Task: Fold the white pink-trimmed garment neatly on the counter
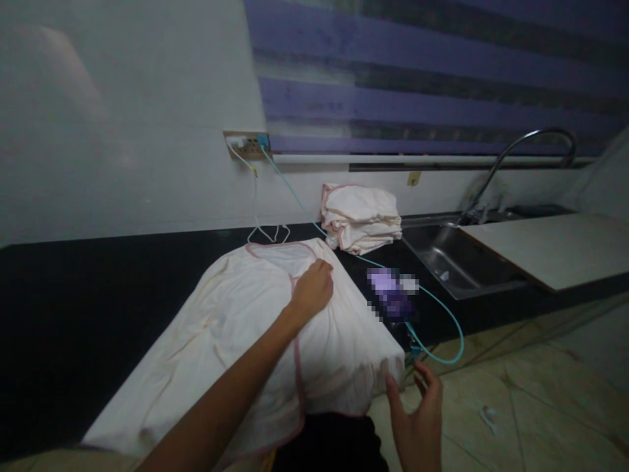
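A white garment with pink trim [236, 328] lies spread over the black counter, its neckline toward the wall and its lower edge hanging over the front. My left hand [314, 285] reaches across it, fingers curled closed on the cloth beside the neckline. Just off the garment's right corner, past the counter's front edge, is my right hand [417, 413]. Its thumb and fingers are apart, and no cloth shows between them. Behind the garment, a folded stack of similar white cloth [363, 216] with pink edging rests against the wall.
A pixelated purple phone-like object [390, 292] lies right of the garment, near a looping teal cable [455, 321]. Cables run from the wall outlet [248, 145]. Farther right are a steel sink [462, 259], a curved faucet [501, 157] and a pale board [555, 246].
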`<state>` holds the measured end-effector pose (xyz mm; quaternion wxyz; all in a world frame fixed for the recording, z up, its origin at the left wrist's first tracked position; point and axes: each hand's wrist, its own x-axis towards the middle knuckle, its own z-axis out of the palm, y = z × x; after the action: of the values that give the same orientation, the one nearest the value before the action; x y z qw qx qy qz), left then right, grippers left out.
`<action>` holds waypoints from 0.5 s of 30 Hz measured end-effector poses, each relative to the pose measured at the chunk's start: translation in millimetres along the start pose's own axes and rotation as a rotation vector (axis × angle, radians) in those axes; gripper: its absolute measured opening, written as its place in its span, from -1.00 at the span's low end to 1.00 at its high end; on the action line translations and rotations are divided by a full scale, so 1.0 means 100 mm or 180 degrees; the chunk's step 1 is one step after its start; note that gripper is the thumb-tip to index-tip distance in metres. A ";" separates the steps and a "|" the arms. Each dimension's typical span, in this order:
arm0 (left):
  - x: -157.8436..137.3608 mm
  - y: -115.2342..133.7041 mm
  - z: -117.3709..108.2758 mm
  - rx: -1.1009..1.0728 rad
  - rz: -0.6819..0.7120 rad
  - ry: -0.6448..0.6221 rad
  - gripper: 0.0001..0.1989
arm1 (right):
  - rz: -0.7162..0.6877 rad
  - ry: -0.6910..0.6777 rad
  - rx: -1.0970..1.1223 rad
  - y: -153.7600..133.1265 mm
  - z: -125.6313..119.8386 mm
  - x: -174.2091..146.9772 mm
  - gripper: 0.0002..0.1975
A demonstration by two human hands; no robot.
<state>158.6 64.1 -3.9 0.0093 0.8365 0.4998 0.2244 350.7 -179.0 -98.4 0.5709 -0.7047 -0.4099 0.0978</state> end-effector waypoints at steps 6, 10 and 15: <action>0.01 0.22 0.26 -0.0172 0.0203 -0.0177 -0.60 | 0.0843 -0.0860 0.0360 0.30 0.01 0.18 -0.34; -0.12 0.09 0.30 -0.0019 0.0220 -0.0412 -0.40 | 0.1004 -0.1722 0.0596 0.42 -0.12 0.28 -0.48; -0.17 -0.03 0.30 0.0087 -0.0130 -0.0463 -0.19 | 0.0912 -0.1776 0.0488 0.41 -0.57 0.43 -0.55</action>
<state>161.6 57.9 -37.8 0.0387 0.8403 0.5178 0.1559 432.4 -191.1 -101.7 0.4684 -0.6562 -0.4386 0.3972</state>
